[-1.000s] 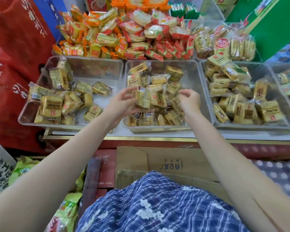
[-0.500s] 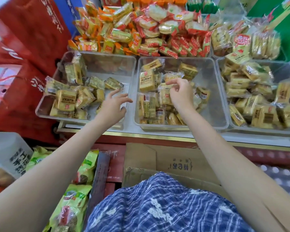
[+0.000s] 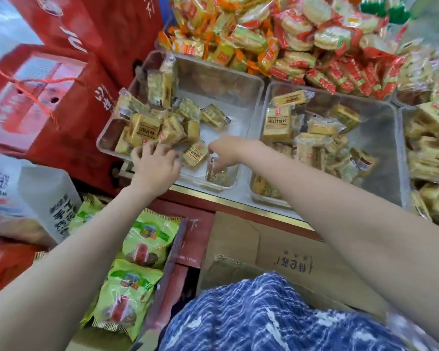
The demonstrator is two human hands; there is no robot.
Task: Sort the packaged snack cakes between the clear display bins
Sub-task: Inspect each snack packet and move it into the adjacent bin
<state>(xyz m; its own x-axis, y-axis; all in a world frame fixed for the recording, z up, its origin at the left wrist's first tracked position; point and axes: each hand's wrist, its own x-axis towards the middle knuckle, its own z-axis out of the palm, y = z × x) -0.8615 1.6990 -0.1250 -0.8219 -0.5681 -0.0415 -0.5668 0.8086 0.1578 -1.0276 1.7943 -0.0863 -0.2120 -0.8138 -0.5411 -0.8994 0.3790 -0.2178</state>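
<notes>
Both hands have moved over from the middle bin (image 3: 380, 117) into the left bin (image 3: 238, 79) since half a second ago, when the right hand (image 3: 228, 150) was still picking among the cakes in the middle one. That suggests a cake is being carried across, so one more piece of the sorting is probably about done.

The right hand reaches down at the left bin's near right corner, fingers curled downward onto a wrapped snack cake (image 3: 216, 173) lying against the front wall; motion blur hides whether they pinch it or have just let it go. The left hand (image 3: 155, 165) rests at the near edge of the pile of cakes (image 3: 147, 127) in the same bin, fingers bent onto a packet there, apparently taking hold. Many similar cakes remain in the middle bin.
</notes>
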